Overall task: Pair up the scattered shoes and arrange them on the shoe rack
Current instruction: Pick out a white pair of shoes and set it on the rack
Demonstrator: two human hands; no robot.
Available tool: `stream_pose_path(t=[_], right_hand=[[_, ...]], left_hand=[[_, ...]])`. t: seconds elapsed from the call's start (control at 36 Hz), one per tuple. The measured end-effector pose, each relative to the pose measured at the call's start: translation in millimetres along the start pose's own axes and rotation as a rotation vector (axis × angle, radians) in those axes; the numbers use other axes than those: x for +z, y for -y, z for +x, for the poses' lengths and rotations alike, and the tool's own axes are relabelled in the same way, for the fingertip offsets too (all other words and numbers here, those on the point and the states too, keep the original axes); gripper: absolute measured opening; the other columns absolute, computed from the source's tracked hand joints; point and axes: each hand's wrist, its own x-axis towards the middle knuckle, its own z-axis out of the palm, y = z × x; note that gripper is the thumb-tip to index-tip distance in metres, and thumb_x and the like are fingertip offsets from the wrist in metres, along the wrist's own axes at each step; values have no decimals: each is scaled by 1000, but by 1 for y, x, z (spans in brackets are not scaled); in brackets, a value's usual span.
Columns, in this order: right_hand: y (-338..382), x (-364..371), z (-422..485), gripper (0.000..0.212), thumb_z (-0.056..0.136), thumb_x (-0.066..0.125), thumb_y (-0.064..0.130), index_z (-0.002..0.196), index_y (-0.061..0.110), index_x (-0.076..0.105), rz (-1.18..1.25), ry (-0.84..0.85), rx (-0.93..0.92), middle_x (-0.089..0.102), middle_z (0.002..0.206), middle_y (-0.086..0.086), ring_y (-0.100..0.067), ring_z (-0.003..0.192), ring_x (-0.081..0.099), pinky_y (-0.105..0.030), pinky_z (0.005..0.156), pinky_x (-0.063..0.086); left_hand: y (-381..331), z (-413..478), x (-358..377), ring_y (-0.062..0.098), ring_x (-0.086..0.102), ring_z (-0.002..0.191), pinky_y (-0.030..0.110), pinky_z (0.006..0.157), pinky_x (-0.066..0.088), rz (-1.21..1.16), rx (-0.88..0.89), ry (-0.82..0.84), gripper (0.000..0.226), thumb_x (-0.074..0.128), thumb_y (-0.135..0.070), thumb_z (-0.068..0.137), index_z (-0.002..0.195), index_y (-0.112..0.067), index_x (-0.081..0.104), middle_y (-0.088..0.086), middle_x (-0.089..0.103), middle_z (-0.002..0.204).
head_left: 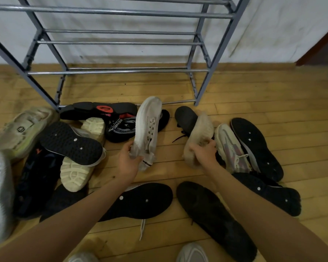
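Reaching forward, the left hand (128,159) grips a white sneaker (148,129) by its heel, while the right hand (204,153) clutches a fuzzy tan slipper (200,133).

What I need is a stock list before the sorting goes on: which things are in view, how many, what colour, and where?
shoe rack: one, grey metal, at the back
white sneaker: one, centre, in the left hand
fluffy slipper: one, beige, in the right hand
black-soled shoes: several, sole up, on the floor left, front and right
cream lugged soles: two, left pile
pale green sneaker: one, far left
white and pink sneaker: one, right of the slipper
black lettered sneaker: one, behind the white sneaker
floor: wood, yellow-brown
left hand: grips the white sneaker
right hand: grips the fluffy slipper
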Motion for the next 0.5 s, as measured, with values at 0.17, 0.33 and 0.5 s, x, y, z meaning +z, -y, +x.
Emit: stream_pose_path(t=[0.17,0.33,0.5], right_hand=[[-1,-24,-10,67,69,38,-9,135,4,43,643,290,63,52,120,-16,-33,105,54,-44,83,51],[-3,-24,-17,61,56,39,-2,115,5,50,792,411,93,52,121,-16,-34,113,48,-50,108,37],[-8,-23,-9,68,57,35,-4,122,9,51,745,368,115,59,108,-11,-27,101,54,-39,89,48]], left_hand=[[-1,-6,7,32,55,111,37,83,48,-63,-13,66,53,55,12,83,132,-7,44,8,52,117],[3,-10,11,18,55,98,18,66,45,-33,-16,115,52,55,12,83,131,-7,49,13,55,126],[9,-10,10,15,52,100,22,72,46,-72,-69,130,53,52,11,83,132,-9,48,8,54,127]])
